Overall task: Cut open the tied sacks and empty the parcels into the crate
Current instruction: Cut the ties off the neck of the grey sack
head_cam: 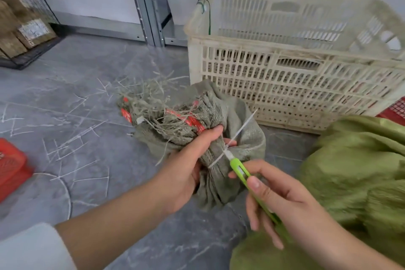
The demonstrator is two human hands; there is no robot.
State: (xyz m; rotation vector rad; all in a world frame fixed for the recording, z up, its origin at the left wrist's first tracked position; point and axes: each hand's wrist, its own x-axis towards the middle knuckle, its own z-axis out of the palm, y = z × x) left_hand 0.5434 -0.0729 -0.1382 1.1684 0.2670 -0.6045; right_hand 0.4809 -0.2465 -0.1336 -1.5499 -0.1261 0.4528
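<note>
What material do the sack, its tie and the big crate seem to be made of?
Sack: probably woven plastic cloth, matte grey-green, frayed at the mouth.
Tie: likely a white plastic zip tie, thin and stiff.
Crate: moulded cream plastic with slotted walls, looking dusty.

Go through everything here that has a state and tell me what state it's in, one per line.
Sack: neck bunched, still tied.
Zip tie: fastened, uncut.
Utility knife: blade out, at the tie.
Left hand: gripping sack neck.
Right hand: holding knife.
Crate: upright, open-topped.

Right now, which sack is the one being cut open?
The grey-green sack gripped by the left hand; the right hand's green knife touches its white tie. The brighter green sack lies untouched.
</note>
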